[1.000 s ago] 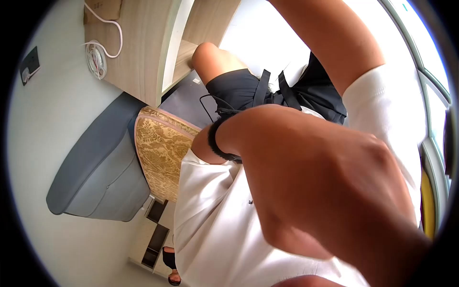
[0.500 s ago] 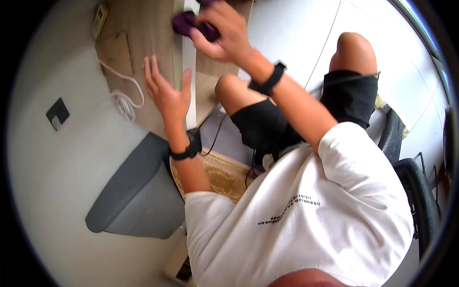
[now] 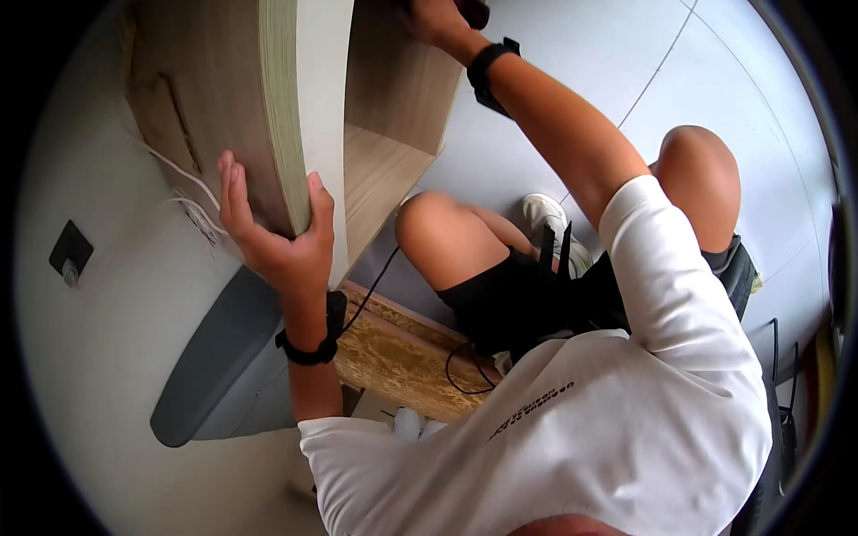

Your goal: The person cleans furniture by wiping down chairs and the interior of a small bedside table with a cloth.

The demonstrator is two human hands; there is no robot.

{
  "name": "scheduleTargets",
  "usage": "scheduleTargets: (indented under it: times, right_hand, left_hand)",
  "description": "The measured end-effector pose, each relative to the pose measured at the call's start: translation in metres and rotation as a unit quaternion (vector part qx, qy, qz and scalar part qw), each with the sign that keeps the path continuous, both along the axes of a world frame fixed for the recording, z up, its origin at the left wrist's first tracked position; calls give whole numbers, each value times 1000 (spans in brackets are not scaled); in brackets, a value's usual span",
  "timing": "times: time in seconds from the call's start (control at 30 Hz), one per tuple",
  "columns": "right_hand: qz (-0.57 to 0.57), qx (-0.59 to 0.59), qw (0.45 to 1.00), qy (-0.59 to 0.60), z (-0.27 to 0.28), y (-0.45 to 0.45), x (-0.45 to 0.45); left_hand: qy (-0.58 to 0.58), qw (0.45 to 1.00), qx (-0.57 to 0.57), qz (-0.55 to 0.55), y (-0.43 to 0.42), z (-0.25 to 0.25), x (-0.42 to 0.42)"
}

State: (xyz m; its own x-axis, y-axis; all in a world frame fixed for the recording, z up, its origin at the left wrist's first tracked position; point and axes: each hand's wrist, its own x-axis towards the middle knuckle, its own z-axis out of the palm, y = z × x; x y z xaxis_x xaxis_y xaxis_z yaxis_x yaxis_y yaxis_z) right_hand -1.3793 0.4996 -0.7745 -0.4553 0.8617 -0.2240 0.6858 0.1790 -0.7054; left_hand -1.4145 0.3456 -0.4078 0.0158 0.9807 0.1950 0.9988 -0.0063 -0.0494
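The dark thing (image 3: 475, 12) is at the right hand (image 3: 435, 21), to the right of the tabletop (image 3: 219, 80) and well apart from its pale edge (image 3: 319, 107). The little that shows is short and rounded, near-black, its end pointing right, away from the tabletop. The top of the view cuts off the rest, so I cannot tell its long axis, shape or full size. The right hand's fingertips are also cut off; I cannot tell whether they are clamped on it. The left hand (image 3: 284, 254) straddles the tabletop's near corner, thumb against the edge and fingers apart on the wood grain. The tabletop's edge runs lengthwise away from the person. Left of it, a white cable (image 3: 202, 219) is partly hidden.
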Motion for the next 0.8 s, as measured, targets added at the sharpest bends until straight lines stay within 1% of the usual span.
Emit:
scheduleTargets:
  times: [0.03, 0.07, 0.1, 0.17, 0.2, 0.27, 0.3, 0.33, 0.37, 0.4, 0.43, 0.47, 0.53, 0.6, 0.67, 0.7, 0.73, 0.77, 0.8]
  right_hand:
    - [107, 119, 977, -141, -12, 2, -13]
    - [166, 9, 969, -181, -25, -2, -22]
    - [178, 12, 969, -172, -14, -5, -31]
    - [229, -12, 941, -248, 20, -9, -34]
    - [236, -11, 940, -245, 15, -19, -41]
    - [182, 83, 957, -211, 3, -41, -54]
    - [185, 84, 957, -206, 4, -44, -57]
    - [249, 92, 944, -195, 7, -49, -58]
    - [316, 105, 925, -183, 12, -52, -62]
    - [292, 127, 938, -139, -11, -66, -84]
    - [325, 118, 930, -125, -19, -68, -102]
    - [259, 198, 944, -57, -30, -70, -110]
    - [289, 211, 933, -38, -13, -69, -109]
    - [447, 125, 881, -93, 27, -81, -94]
    - [459, 134, 878, -11, 8, -138, -97]
    - [532, 146, 832, -50, 19, -157, -83]
    - [542, 124, 831, -17, 4, -185, -79]
    - [554, 163, 816, -16, 18, -183, -53]
    - [564, 163, 809, -18, 14, -173, -46]
  left_hand:
    - [0, 1000, 2, -7, 0, 0, -2]
    - [9, 1000, -1, 2, 1, 0, -1]
    - [28, 999, -15, 1, 4, 2, 1]
    - [51, 998, -33, 10, 6, 4, 1]
    - [58, 998, -34, 9, 6, 3, 1]
    - [70, 997, -36, 8, 6, 1, 0]
    - [46, 998, -29, 10, 6, -1, 0]
    - [23, 999, -22, 16, 5, 0, -1]
    - [30, 999, -19, 27, 3, 2, -2]
    - [27, 999, -20, 15, 3, 2, -3]
    - [22, 1000, -18, -2, 4, -1, -5]
    - [28, 1000, -10, 2, 4, -3, -7]
    - [-8, 1000, -3, 4, 2, -4, -8]
    - [-14, 1000, -7, 13, -1, -1, -5]
    - [-33, 999, -4, 4, 3, 0, -6]
    - [-30, 999, -12, 11, 1, 1, -4]
    - [-28, 999, -15, 20, 1, 1, -3]
    - [-38, 999, -4, 20, 1, 0, -2]
    - [-30, 999, -12, 13, 3, 1, -1]
